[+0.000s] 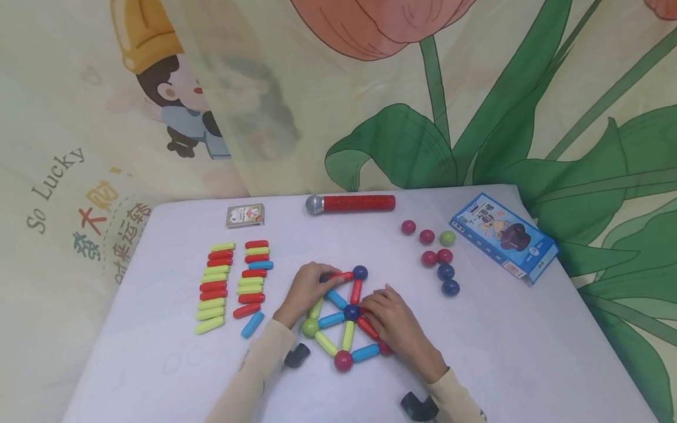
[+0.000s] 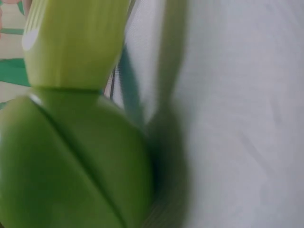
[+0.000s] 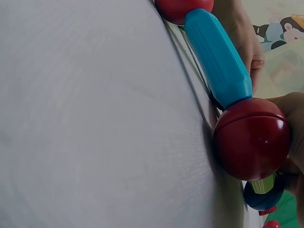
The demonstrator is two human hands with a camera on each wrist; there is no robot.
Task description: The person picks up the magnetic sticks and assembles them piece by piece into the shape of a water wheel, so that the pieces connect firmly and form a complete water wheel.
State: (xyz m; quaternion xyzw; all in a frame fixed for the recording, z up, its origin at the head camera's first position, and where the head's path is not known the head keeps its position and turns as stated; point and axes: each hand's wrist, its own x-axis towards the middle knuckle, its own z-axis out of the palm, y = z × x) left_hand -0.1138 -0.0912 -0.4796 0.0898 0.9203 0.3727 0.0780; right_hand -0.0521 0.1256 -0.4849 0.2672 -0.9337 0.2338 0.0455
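Observation:
A wheel-like frame of magnetic rods and balls lies on the table around a dark blue hub ball (image 1: 351, 312). My left hand (image 1: 308, 292) pinches another blue ball (image 1: 324, 278) at its upper left, by a red rod (image 1: 342, 276). On the other side my right hand (image 1: 396, 323) has its fingers curled at the hub and grips a red rod (image 1: 367, 328); its fingertips are partly hidden. A green ball (image 2: 71, 161) with a yellow-green rod (image 2: 76, 42) fills the left wrist view. Close in the right wrist view are a red ball (image 3: 251, 140) and a blue rod (image 3: 218, 57).
Two columns of loose rods (image 1: 213, 286) lie at left. Several loose balls (image 1: 429, 258) sit at right, beside a blue box (image 1: 505, 237). Toward the back edge are a card deck (image 1: 245, 215) and a red microphone (image 1: 351, 203). Black curved pieces (image 1: 419, 406) appear near the wrists.

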